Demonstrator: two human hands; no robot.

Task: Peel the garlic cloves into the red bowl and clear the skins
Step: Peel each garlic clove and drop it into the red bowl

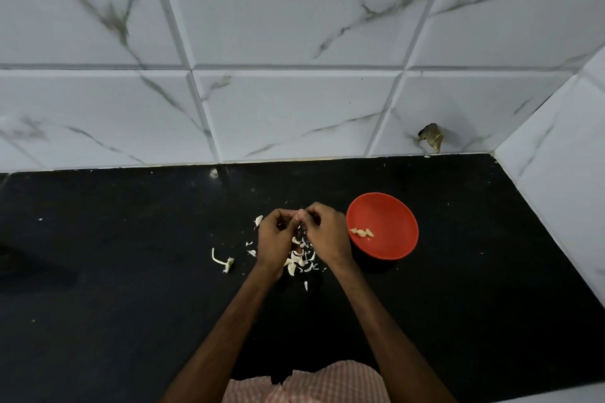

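While your left hand [273, 235] and right hand [324, 232] both pinch the garlic clove [298, 215] with curled fingertips above the skins [299, 259] at 6 o'clock, hold it low and strip lengthwise, then drop it into the red bowl [393, 213] at 3 o'clock.

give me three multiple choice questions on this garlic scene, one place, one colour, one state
1. Relative to the garlic skins, the red bowl lies: A) left B) right C) on top
2. The countertop is: A) black B) white C) green
3. The left hand and right hand: A) lie flat B) grip the bowl C) pinch a garlic clove together

1 B: the bowl sits on the right-hand side of the pile.
2 A: a dark slab under pale skins.
3 C: curled fingertips meet on the clove.
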